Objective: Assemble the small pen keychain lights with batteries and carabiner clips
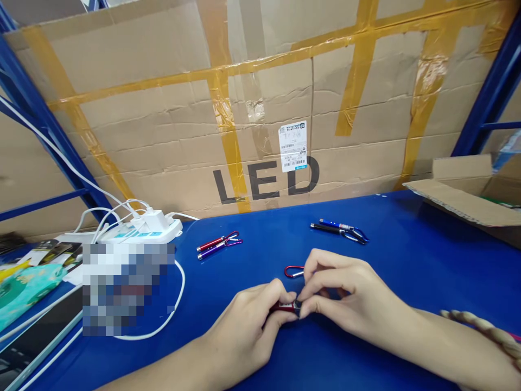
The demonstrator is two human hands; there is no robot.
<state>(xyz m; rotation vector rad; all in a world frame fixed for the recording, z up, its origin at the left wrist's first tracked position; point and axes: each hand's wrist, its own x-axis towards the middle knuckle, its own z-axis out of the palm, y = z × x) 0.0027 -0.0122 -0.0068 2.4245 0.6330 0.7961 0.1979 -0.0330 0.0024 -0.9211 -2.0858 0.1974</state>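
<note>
Both hands meet low in the middle of the blue table (pixel 407 255). Left hand (pixel 248 320) pinches a small red keychain light (pixel 285 307) between thumb and fingers, and the right hand (pixel 337 293) grips its other end with pinched fingertips. A red carabiner clip (pixel 292 271) sits just at 12 o'clock from them. Further out, a red and purple light pair (pixel 218 244) at 11 o'clock, a blue and black pair (pixel 340 229) at 1 o'clock. White power strip (pixel 142 228) at 10 o'clock, LED cardboard box (pixel 260 108) behind.
</note>
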